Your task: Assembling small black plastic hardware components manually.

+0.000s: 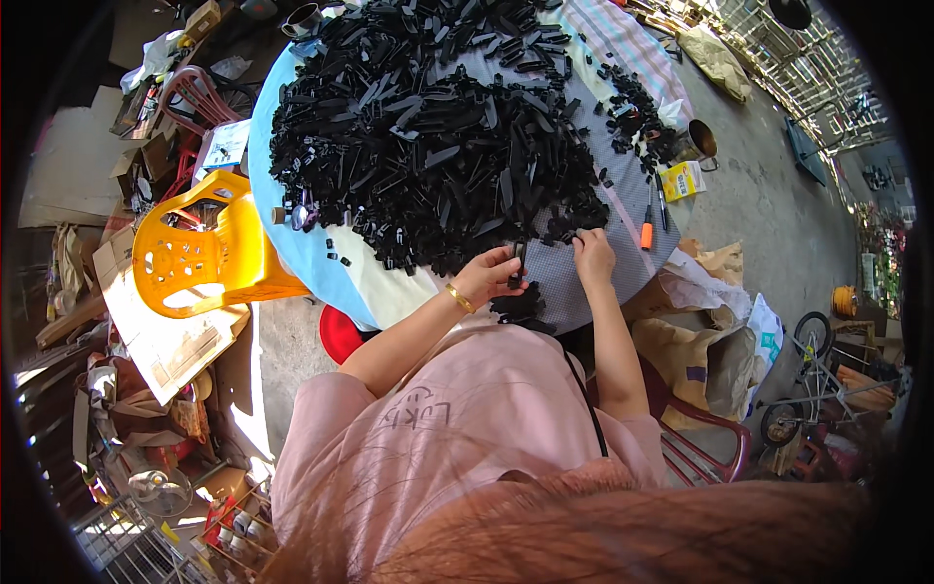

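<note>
A large heap of black plastic pieces, many long and narrow, covers most of the cloth-covered round table. My left hand, with a gold bracelet at the wrist, is closed around a small black plastic piece at the heap's near edge. Just to the right, my right hand has its fingertips together beside some small black parts. Whether anything sits between those fingertips is too small to make out. Close to my body lies a smaller pile of black pieces.
An orange-capped tool, a dark pen-like tool and a yellow packet lie at the table's right, near a metal cup. Left of the table stands a yellow plastic chair. Paper sacks crowd the right side.
</note>
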A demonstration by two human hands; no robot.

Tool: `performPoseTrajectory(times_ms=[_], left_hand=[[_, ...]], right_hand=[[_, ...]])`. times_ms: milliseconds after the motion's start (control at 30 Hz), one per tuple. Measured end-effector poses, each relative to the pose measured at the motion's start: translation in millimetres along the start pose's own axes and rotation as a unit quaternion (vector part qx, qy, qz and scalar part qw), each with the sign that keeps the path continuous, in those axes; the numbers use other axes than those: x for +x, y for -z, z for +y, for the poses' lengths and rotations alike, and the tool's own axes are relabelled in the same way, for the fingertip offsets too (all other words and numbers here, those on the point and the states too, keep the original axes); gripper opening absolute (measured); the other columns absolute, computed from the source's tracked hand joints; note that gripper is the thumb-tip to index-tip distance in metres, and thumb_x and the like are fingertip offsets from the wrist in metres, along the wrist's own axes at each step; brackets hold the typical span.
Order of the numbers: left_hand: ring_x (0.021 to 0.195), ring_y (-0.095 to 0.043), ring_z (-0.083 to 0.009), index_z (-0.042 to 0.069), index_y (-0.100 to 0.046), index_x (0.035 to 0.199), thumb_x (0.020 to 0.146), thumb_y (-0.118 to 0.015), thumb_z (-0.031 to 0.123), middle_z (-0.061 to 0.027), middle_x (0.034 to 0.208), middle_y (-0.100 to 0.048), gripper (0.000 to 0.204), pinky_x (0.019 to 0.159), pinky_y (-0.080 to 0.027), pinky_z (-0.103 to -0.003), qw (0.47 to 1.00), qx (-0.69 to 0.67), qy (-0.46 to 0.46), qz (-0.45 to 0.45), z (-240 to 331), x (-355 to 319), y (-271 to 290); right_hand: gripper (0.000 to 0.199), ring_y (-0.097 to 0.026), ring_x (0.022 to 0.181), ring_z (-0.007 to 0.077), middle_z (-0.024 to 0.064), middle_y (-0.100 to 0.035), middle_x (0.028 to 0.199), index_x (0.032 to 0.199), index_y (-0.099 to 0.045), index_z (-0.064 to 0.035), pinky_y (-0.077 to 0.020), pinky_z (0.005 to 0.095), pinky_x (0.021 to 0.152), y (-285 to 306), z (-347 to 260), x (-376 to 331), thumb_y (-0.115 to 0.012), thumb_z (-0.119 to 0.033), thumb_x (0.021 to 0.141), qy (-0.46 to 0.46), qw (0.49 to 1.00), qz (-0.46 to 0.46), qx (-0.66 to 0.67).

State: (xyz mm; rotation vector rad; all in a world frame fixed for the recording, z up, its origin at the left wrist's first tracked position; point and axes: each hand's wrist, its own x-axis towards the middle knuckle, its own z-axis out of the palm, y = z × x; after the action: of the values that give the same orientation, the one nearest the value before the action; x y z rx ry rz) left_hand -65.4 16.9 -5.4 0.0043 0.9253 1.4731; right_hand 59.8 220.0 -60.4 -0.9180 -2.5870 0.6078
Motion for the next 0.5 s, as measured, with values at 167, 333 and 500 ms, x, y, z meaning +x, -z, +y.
performPoseTrajectory(times_ms=[167, 333, 500], left_hand=[[0.08, -0.059, -0.0179, 0.008, -0.048, 0.111, 0.087, -0.053, 0.015, -0.0052, 0.09, -0.056, 0.026, 0.075, -0.051, -0.033, 0.999, -0.017, -0.015, -0.041, 3, -5, -3], [0.078, -0.058, -0.0157, 0.009, -0.047, 0.114, 0.084, -0.057, 0.011, -0.0041, 0.089, -0.055, 0.031, 0.066, -0.049, -0.029, 0.999, -0.019, -0.029, -0.041, 1, -6, 1], [0.072, -0.051, -0.0121, 0.006, -0.048, 0.117, 0.078, -0.065, 0.011, -0.0039, 0.094, -0.054, 0.043, 0.064, -0.044, -0.022, 0.734, 0.576, -0.357, 0.044, -4, 0, 5]], right_hand=[[0.023, -0.058, 0.071, 0.0277, 0.011, -0.057, 0.081, 0.097, -0.06, -0.006, -0.0471, 0.037, 0.062, 3, 0, 1, -0.06, -0.011, 0.075, -0.021, 0.999, -0.036, -0.013], [0.023, -0.061, 0.071, 0.017, 0.0084, -0.062, 0.082, 0.102, -0.057, -0.0019, -0.0497, 0.0279, 0.062, 24, -36, -4, -0.057, -0.004, 0.079, -0.157, 0.915, -0.081, 0.362], [0.016, -0.06, 0.074, 0.0129, 0.0078, -0.062, 0.086, 0.097, -0.057, 0.0042, -0.0516, 0.0254, 0.066, 59, -95, -10, -0.054, -0.001, 0.082, -0.182, 0.767, -0.134, 0.6]])
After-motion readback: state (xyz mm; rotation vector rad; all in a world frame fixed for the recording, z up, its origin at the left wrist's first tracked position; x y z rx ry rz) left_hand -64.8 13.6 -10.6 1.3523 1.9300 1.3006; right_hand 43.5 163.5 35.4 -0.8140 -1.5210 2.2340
